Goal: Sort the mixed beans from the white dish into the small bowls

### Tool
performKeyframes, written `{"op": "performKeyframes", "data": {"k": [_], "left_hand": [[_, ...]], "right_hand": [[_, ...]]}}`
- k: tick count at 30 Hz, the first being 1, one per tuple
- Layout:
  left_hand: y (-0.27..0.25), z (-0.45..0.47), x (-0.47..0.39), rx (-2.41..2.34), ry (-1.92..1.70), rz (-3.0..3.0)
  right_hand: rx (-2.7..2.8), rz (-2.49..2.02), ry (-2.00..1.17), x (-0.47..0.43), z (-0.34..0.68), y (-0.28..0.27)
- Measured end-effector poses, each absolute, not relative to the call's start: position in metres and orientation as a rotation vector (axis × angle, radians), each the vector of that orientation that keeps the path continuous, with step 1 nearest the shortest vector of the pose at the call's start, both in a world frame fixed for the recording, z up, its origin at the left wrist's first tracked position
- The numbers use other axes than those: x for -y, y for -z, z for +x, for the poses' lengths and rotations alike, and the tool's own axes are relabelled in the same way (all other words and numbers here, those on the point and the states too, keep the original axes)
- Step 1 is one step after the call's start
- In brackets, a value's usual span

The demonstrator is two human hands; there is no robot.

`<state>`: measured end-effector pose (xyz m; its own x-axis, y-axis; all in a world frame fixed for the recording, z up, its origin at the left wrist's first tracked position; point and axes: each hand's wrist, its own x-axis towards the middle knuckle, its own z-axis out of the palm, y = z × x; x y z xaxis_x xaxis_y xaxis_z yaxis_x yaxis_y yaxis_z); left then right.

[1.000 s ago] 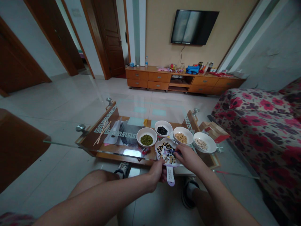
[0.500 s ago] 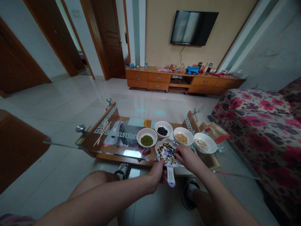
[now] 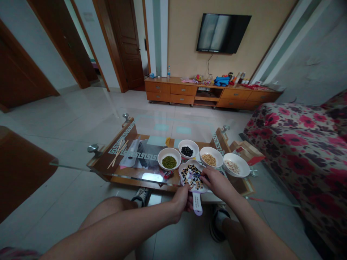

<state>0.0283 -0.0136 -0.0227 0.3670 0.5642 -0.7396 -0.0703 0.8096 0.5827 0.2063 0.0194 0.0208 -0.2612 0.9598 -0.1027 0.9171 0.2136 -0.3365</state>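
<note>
A white and pale purple, flower-shaped hand fan (image 3: 197, 203) with printing on its handle is at the near edge of the glass table. Black, yellow and pale beans (image 3: 196, 183) cover much of its face. My left hand (image 3: 181, 199) is closed on the fan's lower left edge, thumb on top. Over the fan's right side, my right hand (image 3: 214, 180) pinches a thin dark stick-like tool (image 3: 196, 175), its tip among the beans. Behind the fan stand white bowls of green mung beans (image 3: 169, 162), black beans (image 3: 187, 151), yellow soybeans (image 3: 209, 159) and pale flat seeds (image 3: 232, 166).
Wooden chopsticks (image 3: 118, 154) lie at the left of the glass table (image 3: 73, 165). Papers show near them. A brown paper bag (image 3: 248, 151) is beyond the right bowl. A flowered sofa (image 3: 306, 144) stands at right, a long TV cabinet (image 3: 183, 90) at the far wall.
Almost nothing differs. Both hands keep their places on the fan and the tool, and the bowls stay put; the view shifts only slightly.
</note>
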Motion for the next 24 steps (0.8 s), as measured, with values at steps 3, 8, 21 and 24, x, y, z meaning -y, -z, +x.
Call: {"op": "performKeyframes", "data": {"k": [3, 8, 21, 24], "left_hand": [[0.0241, 0.0283, 0.0131, -1.136, -0.432, 0.5], [0.0275, 0.0294, 0.012, -1.14, -0.439, 0.501], [0.0277, 0.0294, 0.012, -1.13, -0.438, 0.517], [0.0275, 0.0293, 0.0121, -1.129, -0.438, 0.516]], "right_hand": [[2.345, -1.85, -0.494, -0.0189, 0.2054, -0.0226], [2.358, -1.866, -0.484, -0.0189, 0.2056, -0.0233], [2.363, -1.866, -0.45, -0.0178, 0.2054, -0.0236], [2.373, -1.863, -0.445, -0.018, 0.2051, -0.0239]]}}
